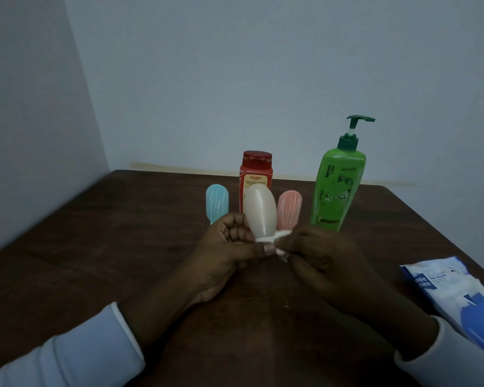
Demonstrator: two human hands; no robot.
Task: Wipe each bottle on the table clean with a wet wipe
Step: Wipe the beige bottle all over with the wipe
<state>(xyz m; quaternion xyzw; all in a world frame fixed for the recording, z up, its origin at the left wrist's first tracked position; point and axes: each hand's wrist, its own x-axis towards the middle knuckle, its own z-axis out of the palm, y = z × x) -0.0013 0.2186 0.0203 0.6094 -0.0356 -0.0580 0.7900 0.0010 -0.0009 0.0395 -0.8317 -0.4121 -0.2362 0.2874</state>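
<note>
Here we are in what looks like a plain room in a home. A dark wooden worktop (95, 247) sits pushed into the corner where two pale blue-grey painted walls (235, 79) meet. Standing on it are everyday toiletries: a tall green pump bottle (337, 188) marked Henna, a red-capped bottle (256, 171), a small blue ribbed bottle (217, 202) and a small pink ribbed bottle (289, 209). At the right edge lies a blue-and-white pack of wet wipes (458, 297). The light is dim and soft, and it's household stuff all round.
</note>
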